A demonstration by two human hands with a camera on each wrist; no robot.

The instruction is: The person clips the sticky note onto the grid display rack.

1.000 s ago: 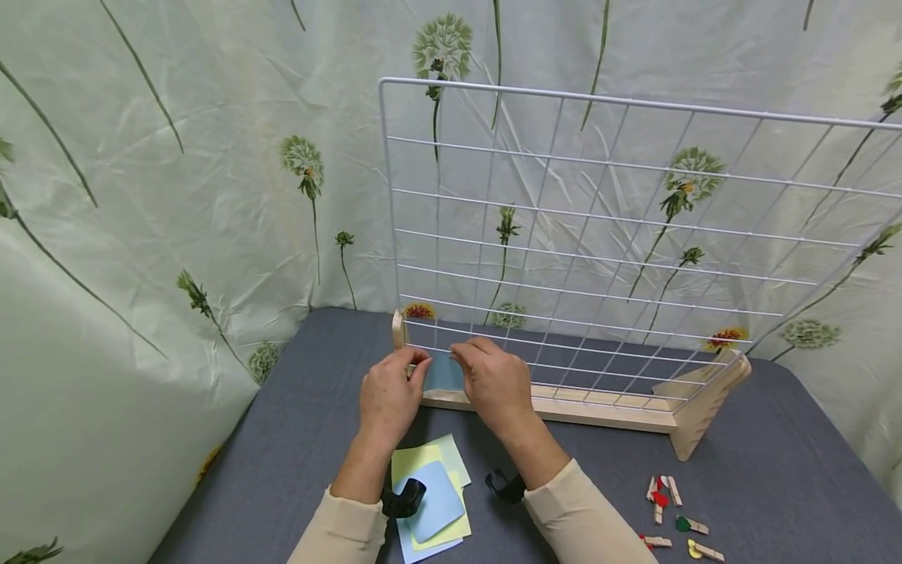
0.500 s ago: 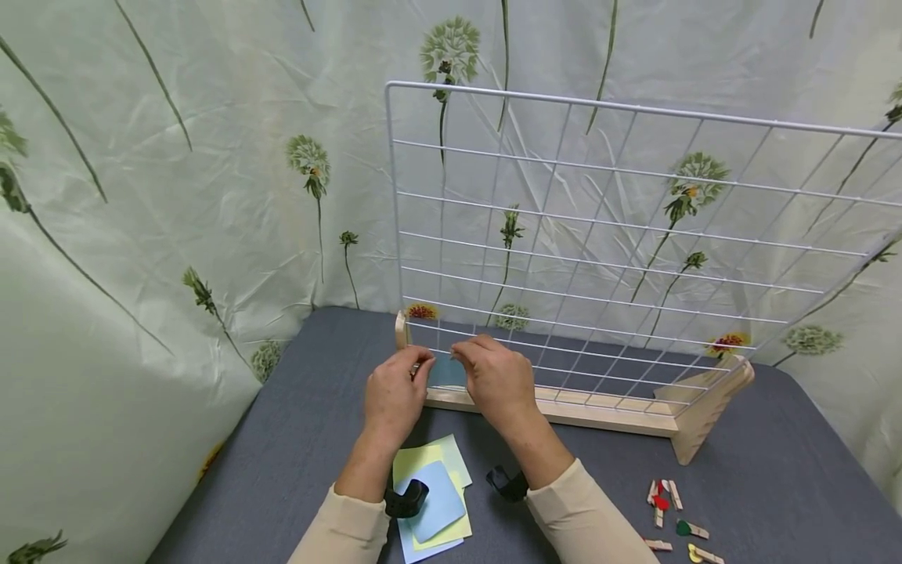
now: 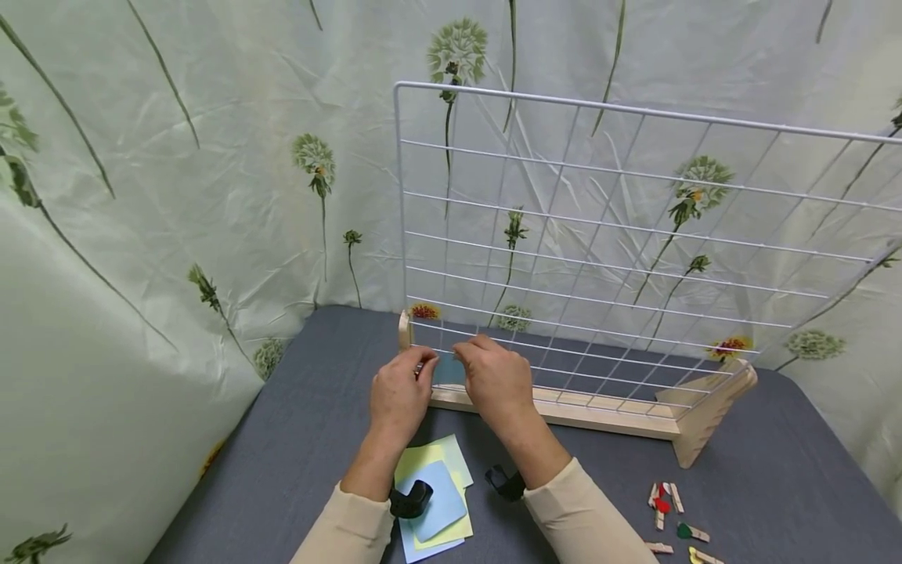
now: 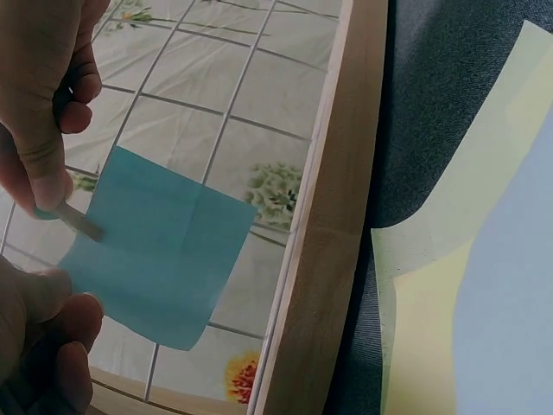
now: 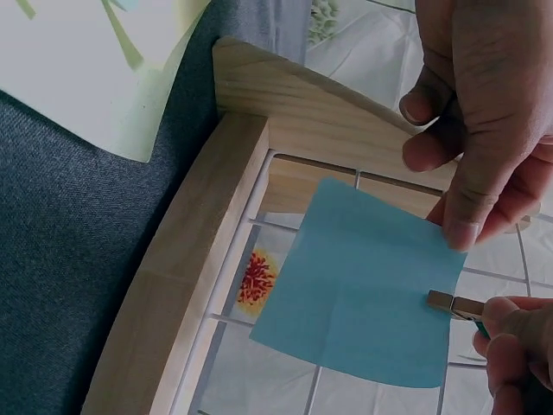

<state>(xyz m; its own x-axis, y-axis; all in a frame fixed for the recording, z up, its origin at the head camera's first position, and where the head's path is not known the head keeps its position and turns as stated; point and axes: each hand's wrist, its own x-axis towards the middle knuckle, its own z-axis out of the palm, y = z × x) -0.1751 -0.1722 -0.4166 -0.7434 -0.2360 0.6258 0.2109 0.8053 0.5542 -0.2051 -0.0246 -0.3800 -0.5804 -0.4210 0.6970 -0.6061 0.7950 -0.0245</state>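
A blue sheet of note paper [image 5: 371, 285] lies against the lower left of a white wire grid [image 3: 595, 106]. My left hand [image 3: 402, 395] pinches one upper corner of the sheet between thumb and finger. Beside it, my right hand [image 3: 500, 380] holds a small wooden clothespin [image 5: 454, 304] with a bit of green at its gripped end. In both wrist views the clothespin's tip overlaps the sheet's top edge; whether it also clasps a wire I cannot tell. From the head view the clothespin is hidden by the fingers.
The grid stands in a wooden base [image 3: 620, 421] with side supports. A stack of yellow, green and blue papers [image 3: 440, 501] lies below my forearms. Several decorated clothespins [image 3: 661, 509] are scattered at the right front of the dark table. A flower-print curtain hangs behind.
The head view has shifted slightly, so the grid sits a little farther right in it. Both hands stay at the blue sheet with nearly the same hold.
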